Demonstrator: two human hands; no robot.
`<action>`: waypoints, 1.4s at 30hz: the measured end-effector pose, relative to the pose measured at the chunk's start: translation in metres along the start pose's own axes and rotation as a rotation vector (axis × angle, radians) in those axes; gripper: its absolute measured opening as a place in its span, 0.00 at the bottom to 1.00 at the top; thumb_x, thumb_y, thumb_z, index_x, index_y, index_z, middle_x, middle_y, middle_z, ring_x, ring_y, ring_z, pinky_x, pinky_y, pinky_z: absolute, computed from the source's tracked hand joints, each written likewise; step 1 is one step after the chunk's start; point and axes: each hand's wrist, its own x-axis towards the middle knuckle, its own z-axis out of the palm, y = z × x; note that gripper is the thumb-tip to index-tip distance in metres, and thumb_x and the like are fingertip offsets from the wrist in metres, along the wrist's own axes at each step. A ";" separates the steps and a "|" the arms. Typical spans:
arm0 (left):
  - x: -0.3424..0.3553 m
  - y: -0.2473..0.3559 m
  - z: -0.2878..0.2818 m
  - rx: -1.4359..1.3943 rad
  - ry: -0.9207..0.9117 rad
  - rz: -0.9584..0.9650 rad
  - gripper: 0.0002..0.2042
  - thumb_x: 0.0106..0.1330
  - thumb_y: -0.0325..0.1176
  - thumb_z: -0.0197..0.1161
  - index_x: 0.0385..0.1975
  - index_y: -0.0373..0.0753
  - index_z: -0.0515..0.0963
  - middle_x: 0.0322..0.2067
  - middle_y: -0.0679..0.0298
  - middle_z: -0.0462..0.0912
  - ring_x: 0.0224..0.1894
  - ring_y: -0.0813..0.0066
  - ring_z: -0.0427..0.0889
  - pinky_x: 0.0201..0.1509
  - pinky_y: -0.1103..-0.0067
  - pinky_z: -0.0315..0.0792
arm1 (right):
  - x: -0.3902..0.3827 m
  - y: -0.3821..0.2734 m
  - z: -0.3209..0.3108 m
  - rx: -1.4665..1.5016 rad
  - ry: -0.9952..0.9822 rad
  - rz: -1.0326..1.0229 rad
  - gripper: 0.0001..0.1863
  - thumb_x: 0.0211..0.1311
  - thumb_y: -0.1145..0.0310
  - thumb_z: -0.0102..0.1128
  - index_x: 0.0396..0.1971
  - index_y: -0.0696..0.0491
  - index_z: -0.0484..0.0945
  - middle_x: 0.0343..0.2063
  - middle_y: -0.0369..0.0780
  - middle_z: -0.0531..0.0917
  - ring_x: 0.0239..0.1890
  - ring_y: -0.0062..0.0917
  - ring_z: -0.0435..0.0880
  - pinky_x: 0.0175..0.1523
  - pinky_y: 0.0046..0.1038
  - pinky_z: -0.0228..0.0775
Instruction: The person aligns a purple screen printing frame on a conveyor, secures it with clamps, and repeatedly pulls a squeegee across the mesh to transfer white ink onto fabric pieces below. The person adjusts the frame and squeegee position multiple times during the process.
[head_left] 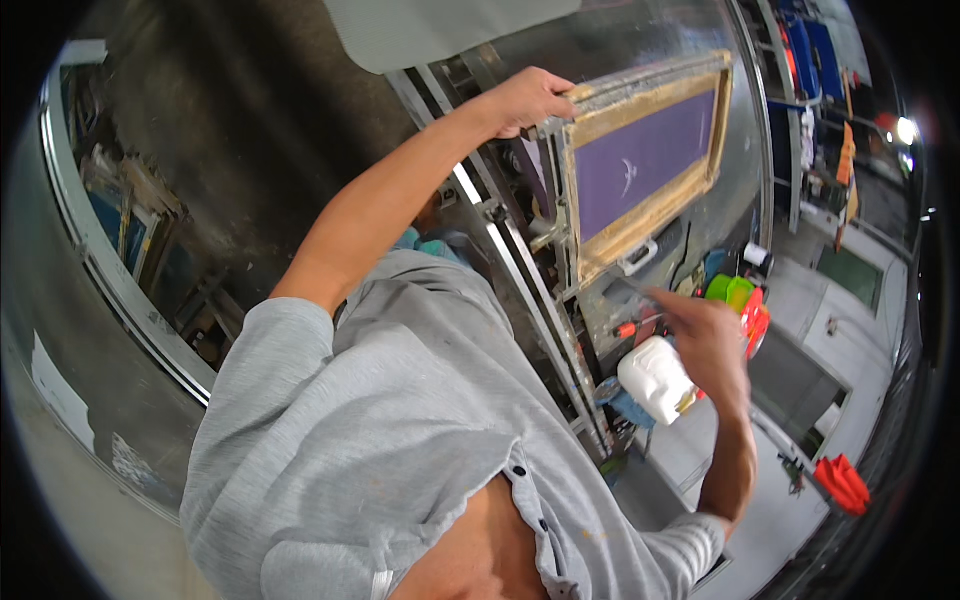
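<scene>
A screen-printing frame (pixel 641 258) with a worn, tape-edged border and purple mesh (pixel 645 165) stands tilted up over the metal work table. The mesh bears a small pale mark. My left hand (pixel 535 100) is closed around the frame's near left corner. Just beyond the frame's lower right corner, my right hand (pixel 708 338) is bent with its fingers drawn together. A grey flat piece (pixel 622 291) lies at its fingertips; blur hides whether the hand grips it. Below the fingers is a small tool with an orange-red end (pixel 627 330).
A white plastic jug (pixel 655 380) stands beside my right wrist, with a bright green container (pixel 730 291) and red items behind it. Metal rails (pixel 520 270) run along the table's near edge. A red cloth (pixel 843 485) hangs at far right. Boards (pixel 140 215) are stacked at left.
</scene>
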 end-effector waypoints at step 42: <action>0.072 -0.061 0.017 1.367 0.390 0.292 0.24 0.53 0.27 0.71 0.53 0.32 0.82 0.45 0.56 0.77 0.51 0.61 0.75 0.57 0.71 0.70 | 0.135 0.242 0.305 1.293 1.075 1.177 0.17 0.72 0.61 0.59 0.39 0.61 0.86 0.17 0.35 0.76 0.23 0.19 0.69 0.31 0.31 0.62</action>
